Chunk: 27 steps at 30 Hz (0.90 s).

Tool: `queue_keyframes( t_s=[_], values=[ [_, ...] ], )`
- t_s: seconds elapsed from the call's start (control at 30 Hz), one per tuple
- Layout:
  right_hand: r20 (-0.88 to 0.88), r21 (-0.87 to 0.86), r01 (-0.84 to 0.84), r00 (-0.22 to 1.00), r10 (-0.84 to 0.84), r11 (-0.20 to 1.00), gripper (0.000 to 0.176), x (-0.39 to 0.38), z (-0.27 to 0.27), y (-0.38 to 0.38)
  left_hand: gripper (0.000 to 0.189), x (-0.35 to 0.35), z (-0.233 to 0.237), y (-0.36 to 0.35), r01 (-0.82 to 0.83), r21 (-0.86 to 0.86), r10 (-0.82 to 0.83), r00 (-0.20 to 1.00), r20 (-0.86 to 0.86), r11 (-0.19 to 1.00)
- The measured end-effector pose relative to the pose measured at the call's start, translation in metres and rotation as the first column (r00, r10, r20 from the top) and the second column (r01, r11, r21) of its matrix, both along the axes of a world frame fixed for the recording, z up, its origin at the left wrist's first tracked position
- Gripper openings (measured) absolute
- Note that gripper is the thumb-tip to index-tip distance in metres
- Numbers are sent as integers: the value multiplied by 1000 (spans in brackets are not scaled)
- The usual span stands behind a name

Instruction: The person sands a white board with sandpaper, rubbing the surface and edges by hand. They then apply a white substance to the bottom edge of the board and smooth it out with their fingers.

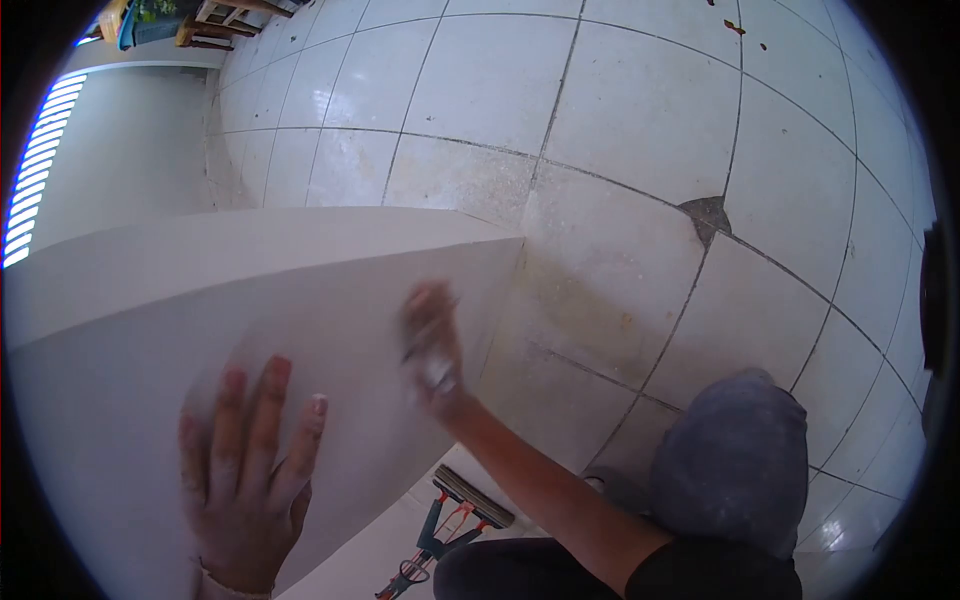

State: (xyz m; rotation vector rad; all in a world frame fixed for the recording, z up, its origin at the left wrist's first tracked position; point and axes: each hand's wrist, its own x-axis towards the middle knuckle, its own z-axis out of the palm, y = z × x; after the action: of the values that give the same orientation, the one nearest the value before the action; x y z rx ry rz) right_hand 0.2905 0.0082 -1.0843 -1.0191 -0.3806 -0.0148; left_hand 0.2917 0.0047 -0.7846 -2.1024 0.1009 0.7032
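My left hand (245,470) rests against the pale wall face (330,330) at the lower left, fingers spread, with whitish dust on the fingertips and nothing held. To its right, my right hand (432,350) is blurred by motion in front of the same wall face. Its fingers are curled round something small and whitish that I cannot make out. The right forearm reaches up from the bottom edge, past the wall's lower right border.
A squeegee mop (460,510) lies below the wall. Tiled floor (640,90) with a dark broken patch (708,218) spreads right. My knee in grey cloth (735,460) is at lower right. Wooden furniture (215,25) and a louvred opening (42,165) show at upper left.
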Motion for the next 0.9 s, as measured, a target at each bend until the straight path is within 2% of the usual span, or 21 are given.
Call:
queue_keyframes(
  t_s=[0.03, 0.07, 0.1, 0.13, 0.2, 0.27, 0.33, 0.4, 0.47, 0.53, 0.57, 0.6, 0.63, 0.67, 0.7, 0.77, 0.83, 0.87, 0.9],
  values=[
    [-238, -40, -33, 971, 22, 999, 50, 1, -25, 3, 38, 0, -5, -2, 2, -10, -2, 1000, -2, 1000],
    [-464, -72, -68, 885, 27, 995, 51, -2, -64, 8, 38, -3, -10, -2, 0, -12, 0, 1000, -27, 1000],
    [-662, -93, -106, 749, 18, 990, 52, -5, -98, 14, 38, -5, -15, -1, 3, -14, -3, 999, -50, 1000],
    [-817, -103, -147, 576, 1, 984, 53, 6, -96, 14, 38, -6, -17, 0, 6, -15, -6, 998, -66, 1000],
    [-828, 80, 8, 558, 62, 997, 56, 17, -81, 21, 39, -12, -17, 2, 67, 20, -64, 992, -110, 998],
    [-460, -236, -30, 884, -84, 971, 54, 47, 20, 4, 40, -14, -18, 3, 65, 22, -62, 991, -117, 998],
    [-103, -296, 34, 992, -67, 955, 55, 37, 58, 4, 42, -14, -17, -1, 7, -14, -9, 995, -104, 1000],
    [-159, -119, 4, 987, -23, 993, 54, 34, 34, 4, 42, -14, -17, -2, 11, -12, -12, 994, -111, 1000],
    [-444, 32, -4, 896, 18, 999, 57, 21, -35, 18, 43, -12, -18, 0, 43, 3, -43, 993, -108, 999],
    [-719, 80, 0, 692, 57, 997, 60, 8, -100, 34, 43, -12, -22, 0, 68, 12, -66, 994, -89, 998],
    [-771, 69, 6, 635, 50, 998, 60, 13, -102, 35, 44, -12, -22, 0, 83, 26, -80, 992, -99, 996],
    [-733, -26, -15, 680, -9, 1000, 60, 10, -100, 34, 44, -13, -22, 1, 96, 38, -92, 990, -111, 995],
    [-690, -125, -26, 721, -68, 992, 61, 15, -82, 29, 45, -14, -22, 2, 103, 49, -96, 988, -124, 993],
    [-513, -302, -19, 846, -146, 953, 62, 33, -20, 15, 45, -14, -22, 3, 93, 24, -89, 989, -116, 995],
    [-409, -204, 14, 907, -99, 979, 63, 33, 21, 14, 45, -14, -22, 3, 80, -5, -80, 990, -113, 997],
    [-194, -177, -21, 981, -14, 984, 68, 24, 31, 8, 45, -15, -22, 1, 49, -30, -53, 991, -125, 998],
    [25, -321, -63, 997, 75, 945, 76, 32, 0, -2, 44, -13, -24, 2, 56, -9, -57, 989, -134, 998],
    [-468, 291, 138, 884, 15, 947, 63, 32, 10, 15, 45, -11, -25, 2, 59, -15, -60, 989, -135, 998],
    [-646, 196, 103, 762, 49, 975, 68, 31, -21, 19, 45, -11, -26, 2, 60, -19, -62, 989, -131, 998]
  ],
)
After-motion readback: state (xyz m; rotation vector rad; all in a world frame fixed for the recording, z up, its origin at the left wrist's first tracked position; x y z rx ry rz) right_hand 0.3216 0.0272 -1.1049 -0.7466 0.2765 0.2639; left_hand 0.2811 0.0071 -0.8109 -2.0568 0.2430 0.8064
